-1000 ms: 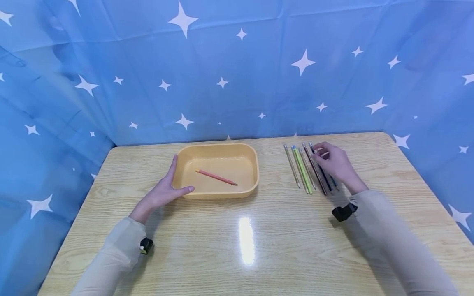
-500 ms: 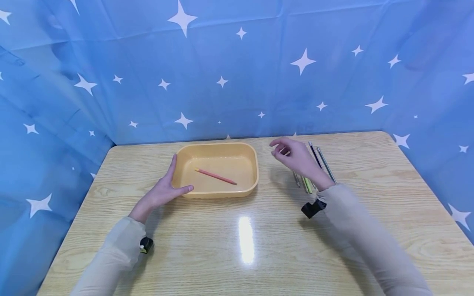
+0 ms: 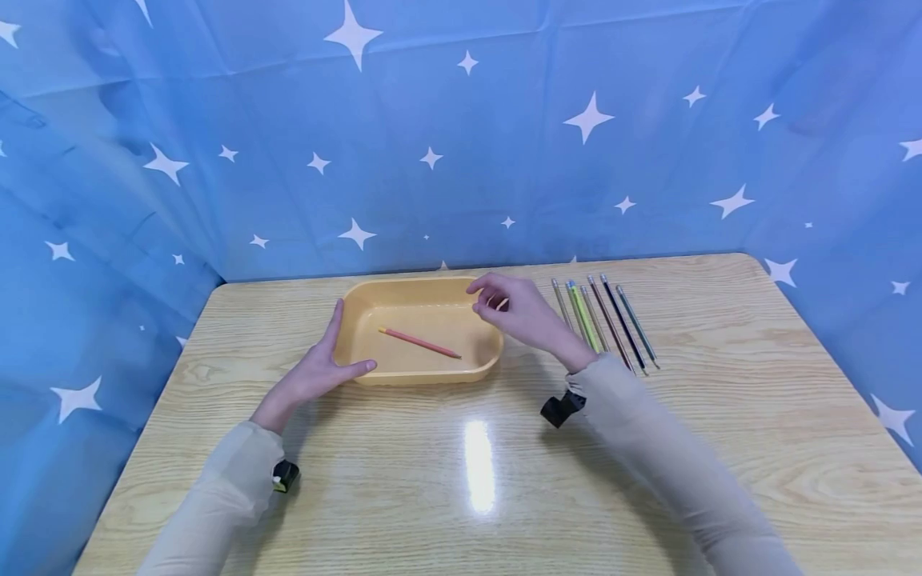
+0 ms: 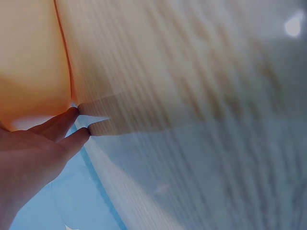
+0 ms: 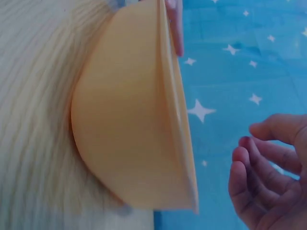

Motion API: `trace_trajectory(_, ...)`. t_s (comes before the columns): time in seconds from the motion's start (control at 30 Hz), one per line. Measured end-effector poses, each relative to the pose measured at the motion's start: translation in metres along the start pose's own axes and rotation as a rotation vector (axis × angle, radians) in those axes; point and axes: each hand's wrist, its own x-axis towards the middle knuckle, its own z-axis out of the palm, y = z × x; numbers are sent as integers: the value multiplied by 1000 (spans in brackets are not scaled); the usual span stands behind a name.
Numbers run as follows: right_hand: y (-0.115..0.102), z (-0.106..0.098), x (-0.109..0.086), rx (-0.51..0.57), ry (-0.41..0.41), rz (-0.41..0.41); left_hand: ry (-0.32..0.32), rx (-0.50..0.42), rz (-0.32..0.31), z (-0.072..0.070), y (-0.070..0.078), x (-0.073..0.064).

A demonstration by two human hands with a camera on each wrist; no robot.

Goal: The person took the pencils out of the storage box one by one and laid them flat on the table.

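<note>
A shallow yellow-orange plastic tray (image 3: 418, 378) stands on the table, with one red pencil (image 3: 421, 342) lying slantwise in it. My left hand (image 3: 317, 374) rests against the tray's front left corner, fingers extended along its left side and thumb on the front rim. The left wrist view shows fingers (image 4: 67, 122) by the tray's outer wall. Over the tray's right end hovers my right hand (image 3: 520, 314), its fingers loosely bent. Thumb and fingertips (image 5: 238, 176) are apart in the right wrist view, with nothing between them.
Several pencils (image 3: 611, 324) lie side by side on the wooden table (image 3: 403, 480), right of the tray; my right hand and forearm pass close in front of them. A blue star-patterned cloth (image 3: 461, 160) hangs behind and to the sides.
My right hand has moved left, from above the row of pencils to above the tray's right end. The left hand, tray and red pencil have stayed in place.
</note>
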Motion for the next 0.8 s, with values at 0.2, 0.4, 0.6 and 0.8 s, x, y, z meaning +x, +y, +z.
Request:
trace_trajectory(0.2, -2, 26, 7, 33, -49, -14, -3, -3, -1, 0, 0, 0)
trace_trajectory(0.4, -7, 50, 13, 64, -104, 32, 2, -12, -6, 0, 2, 0)
trace_trajectory(0.6, -10, 67, 20, 76, -134, 39, 11, -5, -19, 1, -1, 1)
trace_trajectory(0.8, -13, 79, 28, 18, -235, 116, 13, 0, -5, 1, -2, 2)
